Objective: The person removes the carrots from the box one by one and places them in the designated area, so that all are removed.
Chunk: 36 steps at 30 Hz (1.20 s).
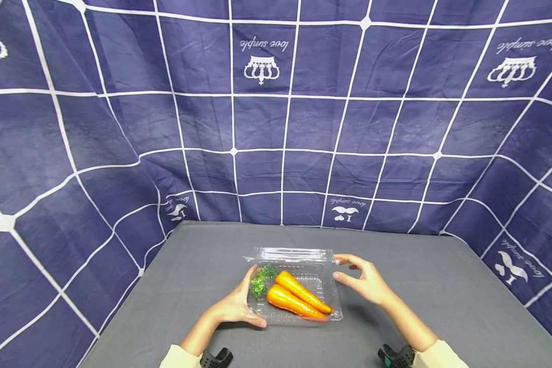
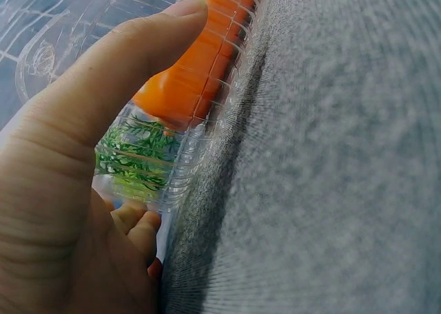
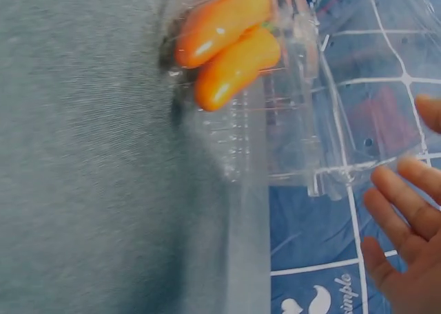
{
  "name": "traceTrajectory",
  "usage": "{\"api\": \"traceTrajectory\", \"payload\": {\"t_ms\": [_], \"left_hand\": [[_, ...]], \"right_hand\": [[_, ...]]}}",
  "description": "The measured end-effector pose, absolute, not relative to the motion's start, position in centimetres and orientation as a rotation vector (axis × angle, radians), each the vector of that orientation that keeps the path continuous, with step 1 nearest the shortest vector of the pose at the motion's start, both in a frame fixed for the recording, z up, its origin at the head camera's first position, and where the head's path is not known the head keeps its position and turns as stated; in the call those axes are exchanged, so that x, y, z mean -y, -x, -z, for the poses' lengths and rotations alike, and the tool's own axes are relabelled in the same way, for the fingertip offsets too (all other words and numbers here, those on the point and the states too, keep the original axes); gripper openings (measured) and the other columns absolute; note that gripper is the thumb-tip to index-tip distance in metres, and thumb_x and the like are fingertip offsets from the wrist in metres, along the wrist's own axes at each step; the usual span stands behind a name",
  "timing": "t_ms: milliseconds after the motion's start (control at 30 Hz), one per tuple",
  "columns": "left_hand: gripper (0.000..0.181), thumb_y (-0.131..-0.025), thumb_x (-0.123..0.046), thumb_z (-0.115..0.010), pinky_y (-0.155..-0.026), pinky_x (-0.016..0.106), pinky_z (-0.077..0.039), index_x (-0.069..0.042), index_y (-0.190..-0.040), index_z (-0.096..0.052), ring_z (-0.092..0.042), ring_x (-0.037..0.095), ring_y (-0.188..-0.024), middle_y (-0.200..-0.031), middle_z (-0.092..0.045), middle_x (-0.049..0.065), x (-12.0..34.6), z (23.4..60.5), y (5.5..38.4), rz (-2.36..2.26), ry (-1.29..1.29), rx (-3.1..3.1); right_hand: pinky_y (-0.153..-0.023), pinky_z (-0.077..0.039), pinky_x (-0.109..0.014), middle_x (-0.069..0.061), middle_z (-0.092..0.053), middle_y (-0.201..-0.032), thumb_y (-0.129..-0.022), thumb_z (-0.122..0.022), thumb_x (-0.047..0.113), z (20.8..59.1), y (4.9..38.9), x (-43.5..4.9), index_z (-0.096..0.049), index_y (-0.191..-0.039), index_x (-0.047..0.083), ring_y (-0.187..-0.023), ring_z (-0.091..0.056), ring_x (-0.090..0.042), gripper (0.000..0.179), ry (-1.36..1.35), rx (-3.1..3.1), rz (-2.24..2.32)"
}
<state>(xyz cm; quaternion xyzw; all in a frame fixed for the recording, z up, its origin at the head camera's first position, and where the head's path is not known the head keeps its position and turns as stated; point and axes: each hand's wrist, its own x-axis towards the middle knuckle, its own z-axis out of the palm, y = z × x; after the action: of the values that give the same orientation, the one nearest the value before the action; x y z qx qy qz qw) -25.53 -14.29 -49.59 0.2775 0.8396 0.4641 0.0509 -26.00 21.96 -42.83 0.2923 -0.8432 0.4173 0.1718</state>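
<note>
A clear plastic clamshell box (image 1: 324,278) sits on the grey table, its see-through lid (image 3: 375,59) raised at the back. Two orange carrots (image 1: 294,301) lie slantwise inside, with feathery green tops (image 2: 138,152) at the box's left end. My left hand (image 1: 236,304) holds that end, the thumb along the front wall and the fingers round the side. Beside the back right corner is my right hand (image 1: 365,281), fingers and thumb spread apart and fingertips near the lid's edge. In the right wrist view this hand (image 3: 413,224) holds nothing.
The grey tabletop (image 1: 441,286) stretches to both sides of the box. A blue cloth (image 1: 313,122) with white grid lines hangs behind the table and along its left and right sides. Each wrist wears a black band (image 1: 397,355).
</note>
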Motion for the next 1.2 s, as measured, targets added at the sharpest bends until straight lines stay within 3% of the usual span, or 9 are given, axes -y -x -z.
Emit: {"api": "traceTrajectory", "payload": {"t_ms": [200,333,467,700,900,1200], "left_hand": [[0.138,-0.056,-0.028,-0.096,-0.109,0.061,-0.020,0.004,-0.152,-0.003,-0.022,0.043,-0.141,-0.154,-0.020,0.029,14.3,49.6,25.5,-1.403,-0.844,-2.567],[0.137,-0.057,-0.027,-0.096,-0.109,0.062,-0.020,0.003,-0.153,-0.002,-0.022,0.043,-0.141,-0.154,-0.021,0.029,14.3,49.6,25.4,-1.404,-0.842,-2.559],[0.138,-0.057,-0.027,-0.096,-0.109,0.062,-0.021,0.002,-0.153,-0.002,-0.022,0.043,-0.141,-0.154,-0.021,0.028,14.3,49.6,25.4,-1.403,-0.839,-2.557],[0.137,-0.056,-0.028,-0.096,-0.109,0.062,-0.020,0.000,-0.154,-0.003,-0.023,0.042,-0.141,-0.154,-0.024,0.026,14.3,49.7,25.5,-1.418,-0.832,-2.550],[0.139,-0.057,-0.026,-0.096,-0.110,0.062,-0.019,0.001,-0.153,-0.001,-0.022,0.041,-0.142,-0.155,-0.022,0.026,14.2,49.6,25.5,-1.423,-0.856,-2.550],[0.137,-0.057,-0.026,-0.096,-0.109,0.062,-0.021,0.004,-0.152,-0.003,-0.024,0.042,-0.141,-0.153,-0.025,0.027,14.3,49.6,25.4,-1.418,-0.843,-2.558]], "right_hand": [[-0.081,-0.049,-0.052,-0.015,-0.071,-0.097,-0.086,-0.070,0.000,41.9,27.1,-20.7,-0.067,-0.110,-0.006,-0.088,-0.065,-0.018,0.024,-0.645,2.405,-1.270],[-0.078,-0.052,-0.036,-0.011,-0.072,-0.094,-0.090,-0.069,0.005,41.9,27.9,-20.3,-0.070,-0.109,-0.004,-0.082,-0.063,-0.009,0.021,-0.532,2.392,-1.306],[-0.071,-0.050,-0.023,-0.008,-0.072,-0.090,-0.091,-0.069,0.010,42.2,29.0,-19.9,-0.071,-0.107,-0.003,-0.077,-0.063,-0.008,0.020,-0.453,2.360,-1.371],[-0.060,-0.046,-0.019,-0.011,-0.071,-0.086,-0.091,-0.069,0.010,42.6,30.4,-19.3,-0.073,-0.103,-0.003,-0.067,-0.058,-0.006,0.018,-0.363,2.300,-1.375],[-0.063,-0.044,-0.021,-0.008,-0.068,-0.088,-0.090,-0.070,0.011,43.1,31.3,-19.3,-0.075,-0.103,0.002,-0.070,-0.053,-0.006,0.017,-0.301,2.342,-1.288],[-0.062,-0.047,-0.020,-0.015,-0.072,-0.090,-0.090,-0.069,0.006,44.6,32.3,-18.9,-0.071,-0.109,-0.004,-0.073,-0.066,-0.019,0.021,-0.257,2.404,-1.406]]}}
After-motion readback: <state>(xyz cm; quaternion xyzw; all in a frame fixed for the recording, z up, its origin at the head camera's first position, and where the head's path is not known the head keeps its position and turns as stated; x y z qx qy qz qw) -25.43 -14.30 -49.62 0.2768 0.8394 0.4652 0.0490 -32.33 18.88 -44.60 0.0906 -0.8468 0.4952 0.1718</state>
